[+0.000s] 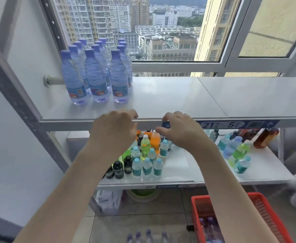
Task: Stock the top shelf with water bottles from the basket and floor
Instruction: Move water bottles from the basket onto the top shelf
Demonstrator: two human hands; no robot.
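Several clear water bottles with purple caps stand in rows at the left end of the white top shelf. My left hand and my right hand hover side by side at the shelf's front edge, fingers curled and apart, holding nothing. A red basket on the floor at lower right has water bottles inside. More purple-capped bottles stand on the floor at the bottom edge, between my forearms.
The lower shelf carries several small drink bottles, green, orange, dark and teal-labelled. A blue price strip runs along the top shelf's front edge. A grey upright post frames the left side. A window is behind the shelf.
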